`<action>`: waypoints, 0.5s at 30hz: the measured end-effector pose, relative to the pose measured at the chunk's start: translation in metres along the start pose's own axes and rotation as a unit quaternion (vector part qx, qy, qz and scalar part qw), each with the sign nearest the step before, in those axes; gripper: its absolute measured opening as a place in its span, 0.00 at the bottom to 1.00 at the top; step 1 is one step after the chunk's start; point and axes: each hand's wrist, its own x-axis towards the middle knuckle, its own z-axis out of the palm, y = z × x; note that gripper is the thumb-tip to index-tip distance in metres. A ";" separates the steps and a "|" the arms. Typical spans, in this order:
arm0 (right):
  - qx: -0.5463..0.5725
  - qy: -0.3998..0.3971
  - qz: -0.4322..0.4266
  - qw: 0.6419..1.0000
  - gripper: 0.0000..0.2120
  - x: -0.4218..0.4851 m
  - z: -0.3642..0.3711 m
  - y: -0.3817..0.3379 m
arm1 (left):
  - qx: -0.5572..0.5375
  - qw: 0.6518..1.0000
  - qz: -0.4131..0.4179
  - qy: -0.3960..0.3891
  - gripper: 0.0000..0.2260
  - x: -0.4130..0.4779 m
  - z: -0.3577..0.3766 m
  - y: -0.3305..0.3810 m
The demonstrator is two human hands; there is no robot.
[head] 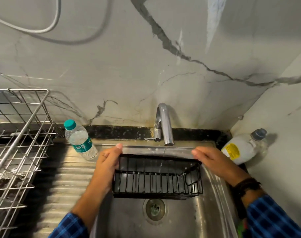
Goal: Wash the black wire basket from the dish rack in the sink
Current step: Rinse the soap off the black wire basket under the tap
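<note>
I hold the black wire basket [156,177] above the steel sink [213,194], its open side facing me. My left hand [106,162] grips the basket's left end. On the right, my right hand [213,160] rests over the upper right corner of the basket with fingers on its top rim. The chrome tap [164,124] stands just behind the basket, its spout over the back rim; no water stream is visible. The drain [154,209] lies directly below the basket.
A silver wire dish rack [17,143] stands at the left on the ribbed drainboard [65,186]. A clear water bottle with a teal cap [80,140] leans beside the sink's left back corner. A white bottle with a yellow label [242,150] lies at the right corner.
</note>
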 end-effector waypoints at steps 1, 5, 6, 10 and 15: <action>0.048 0.004 -0.005 0.999 0.18 -0.003 -0.004 0.007 | -0.028 0.999 -0.009 0.016 0.22 -0.001 -0.004 0.001; 0.156 0.030 -0.031 0.987 0.11 -0.008 0.014 0.006 | -0.027 0.999 -0.007 0.041 0.22 -0.004 -0.008 -0.008; 0.185 0.061 -0.027 0.981 0.10 -0.008 0.021 0.003 | -0.005 1.000 -0.001 0.030 0.21 -0.002 -0.010 -0.015; 0.304 0.167 0.053 0.937 0.24 -0.009 0.037 -0.008 | 0.299 0.937 0.104 -0.145 0.18 0.016 -0.027 -0.027; 0.268 0.107 0.034 0.957 0.18 -0.005 0.044 -0.046 | 0.523 0.791 0.167 -0.269 0.15 0.018 0.028 -0.004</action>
